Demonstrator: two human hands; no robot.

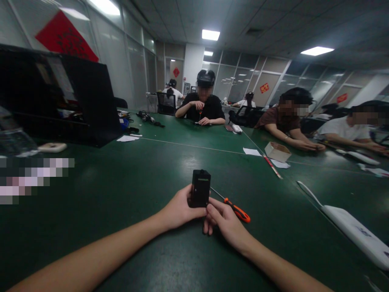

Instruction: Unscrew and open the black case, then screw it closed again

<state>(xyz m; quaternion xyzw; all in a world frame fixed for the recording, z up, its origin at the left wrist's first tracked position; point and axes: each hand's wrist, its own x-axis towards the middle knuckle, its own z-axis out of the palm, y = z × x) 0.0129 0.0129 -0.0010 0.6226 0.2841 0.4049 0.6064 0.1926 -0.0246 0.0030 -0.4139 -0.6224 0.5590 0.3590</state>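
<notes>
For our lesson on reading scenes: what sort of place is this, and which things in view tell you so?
Probably a shared office workroom: glass partition walls, a long green table with several people seated at small handwork, and a screwdriver beside the small black device.

Both hands meet on a small black rectangular box (200,188) standing upright on the green table (121,190): left hand (179,209) grips its side, right hand (223,221) pinches its base, beside an orange-handled screwdriver (235,209).
</notes>
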